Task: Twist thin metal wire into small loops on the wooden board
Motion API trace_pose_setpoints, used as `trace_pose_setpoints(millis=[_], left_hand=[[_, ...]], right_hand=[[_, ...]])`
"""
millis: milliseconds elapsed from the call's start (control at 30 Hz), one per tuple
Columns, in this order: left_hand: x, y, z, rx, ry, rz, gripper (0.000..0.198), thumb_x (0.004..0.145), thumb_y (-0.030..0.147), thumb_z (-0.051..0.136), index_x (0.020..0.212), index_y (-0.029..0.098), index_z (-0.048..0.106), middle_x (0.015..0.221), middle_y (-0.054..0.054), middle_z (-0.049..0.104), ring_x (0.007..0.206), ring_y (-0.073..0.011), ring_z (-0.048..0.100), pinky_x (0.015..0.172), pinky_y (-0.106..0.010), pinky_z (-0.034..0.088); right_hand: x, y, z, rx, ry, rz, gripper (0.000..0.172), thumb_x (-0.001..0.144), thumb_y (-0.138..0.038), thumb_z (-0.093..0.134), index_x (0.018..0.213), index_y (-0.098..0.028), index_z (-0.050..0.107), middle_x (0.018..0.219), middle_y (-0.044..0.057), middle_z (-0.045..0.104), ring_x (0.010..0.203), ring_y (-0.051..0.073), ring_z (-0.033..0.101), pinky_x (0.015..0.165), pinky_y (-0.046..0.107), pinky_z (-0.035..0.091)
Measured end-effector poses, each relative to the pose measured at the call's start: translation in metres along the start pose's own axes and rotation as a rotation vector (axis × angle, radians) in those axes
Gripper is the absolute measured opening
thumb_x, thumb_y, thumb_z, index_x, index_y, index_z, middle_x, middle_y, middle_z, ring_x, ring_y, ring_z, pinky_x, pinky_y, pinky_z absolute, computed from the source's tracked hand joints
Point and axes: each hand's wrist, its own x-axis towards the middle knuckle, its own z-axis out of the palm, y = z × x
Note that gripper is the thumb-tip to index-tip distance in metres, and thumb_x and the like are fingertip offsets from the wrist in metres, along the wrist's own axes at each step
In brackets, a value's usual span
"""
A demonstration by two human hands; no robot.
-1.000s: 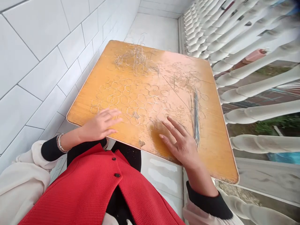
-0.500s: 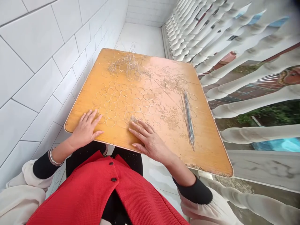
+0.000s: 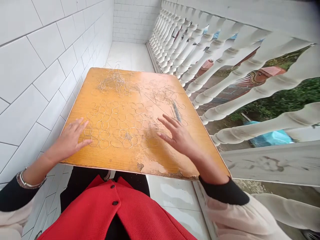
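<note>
My left hand [image 3: 71,138] is over the left edge of the wooden table [image 3: 100,159], fingers spread, beside the rows of thin wire rings [image 3: 104,134]. Nothing is in it. My right hand [image 3: 176,135] hovers above the table's right half, its fingers apart and holding nothing; a shadow falls beneath it. Just past its fingertips lies a bundle of straight thin wires [image 3: 176,110], partly hidden by the hand. A small coiled clump of wire [image 3: 128,136] rests among the rings near the table's middle.
A tangle of loose wire [image 3: 116,83] lies at the table's far left, with scattered wire bits [image 3: 161,95] at the far right. A white tiled wall [image 3: 52,53] runs along the left. A white balustrade [image 3: 225,80] stands along the right side.
My right hand has lifted off the table and moved right, uncovering the small wire clump. My left hand has shifted left. The camera view has tilted up and turned somewhat.
</note>
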Motion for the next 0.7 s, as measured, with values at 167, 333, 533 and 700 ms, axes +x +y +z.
trace_pose_setpoints(millis=[167, 333, 533, 700], left_hand=[[0.084, -0.025, -0.035, 0.019, -0.055, -0.110, 0.077, 0.094, 0.064, 0.034, 0.149, 0.010, 0.039, 0.153, -0.020, 0.044, 0.141, -0.0326, 0.042, 0.115, -0.047, 0.035], [0.201, -0.036, -0.035, -0.014, -0.105, -0.294, 0.079, 0.090, 0.047, 0.056, 0.153, 0.007, 0.029, 0.153, -0.023, 0.042, 0.141, -0.0337, 0.043, 0.113, -0.041, 0.036], [0.280, -0.025, -0.015, -0.172, -0.144, -0.278, 0.081, 0.083, 0.038, 0.069, 0.150, 0.010, 0.035, 0.150, -0.021, 0.048, 0.137, -0.0304, 0.049, 0.109, -0.035, 0.039], [0.309, 0.005, 0.001, -0.035, -0.166, -0.265, 0.061, 0.084, 0.037, 0.067, 0.135, 0.007, 0.053, 0.135, -0.023, 0.061, 0.130, -0.0346, 0.055, 0.107, -0.041, 0.041]], right_hand=[[0.092, 0.026, -0.005, 0.025, -0.044, -0.035, 0.072, 0.091, -0.062, 0.052, 0.153, -0.030, 0.037, 0.157, 0.014, 0.040, 0.141, 0.042, 0.042, 0.111, 0.067, 0.037], [0.223, 0.012, 0.024, 0.048, -0.138, -0.042, 0.095, 0.081, -0.059, 0.068, 0.158, -0.021, 0.026, 0.163, 0.020, 0.025, 0.145, 0.048, 0.030, 0.113, 0.068, 0.032], [0.307, -0.027, 0.066, 0.011, -0.218, 0.166, 0.112, 0.070, -0.048, 0.082, 0.158, -0.016, 0.021, 0.159, 0.027, 0.025, 0.137, 0.048, 0.041, 0.108, 0.064, 0.037], [0.306, -0.027, 0.078, -0.053, -0.255, 0.137, 0.072, 0.090, -0.021, 0.057, 0.155, -0.014, 0.026, 0.142, 0.023, 0.052, 0.122, 0.035, 0.057, 0.101, 0.048, 0.046]])
